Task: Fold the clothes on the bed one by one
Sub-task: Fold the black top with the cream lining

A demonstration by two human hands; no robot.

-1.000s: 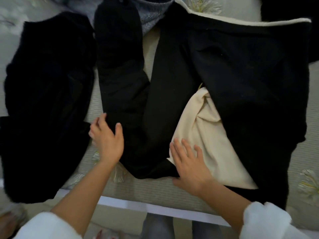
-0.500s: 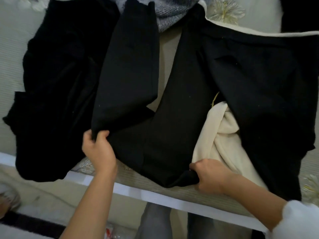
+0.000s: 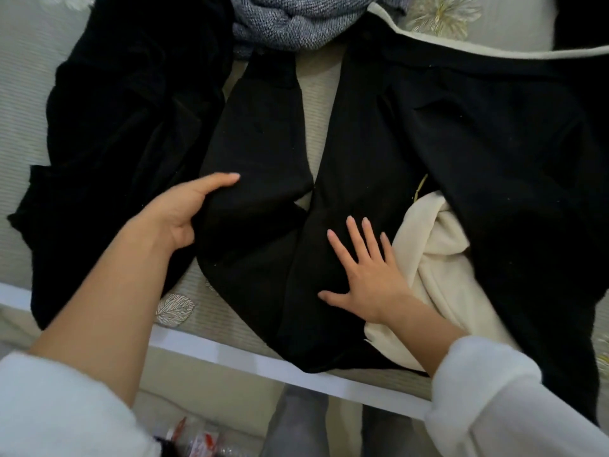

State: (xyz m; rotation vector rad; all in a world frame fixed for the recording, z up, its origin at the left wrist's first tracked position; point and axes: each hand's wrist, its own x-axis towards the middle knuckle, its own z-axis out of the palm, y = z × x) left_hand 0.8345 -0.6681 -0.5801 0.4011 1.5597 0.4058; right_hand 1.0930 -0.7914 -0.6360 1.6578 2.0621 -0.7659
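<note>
While flat on bed [image 3: 23,133], black trousers [image 3: 263,258], legs apart

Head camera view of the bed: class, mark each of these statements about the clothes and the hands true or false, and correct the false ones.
1. The right hand lies flat, fingers spread, on the middle black garment. True.
2. The left hand holds the grey knitted sweater. False: it grips the left edge of the middle black garment; the sweater lies untouched at the far side.
3. A cream cloth lies just right of the right hand. True.
4. The person's sleeves are black. False: both arms end in fluffy white sleeves.
</note>
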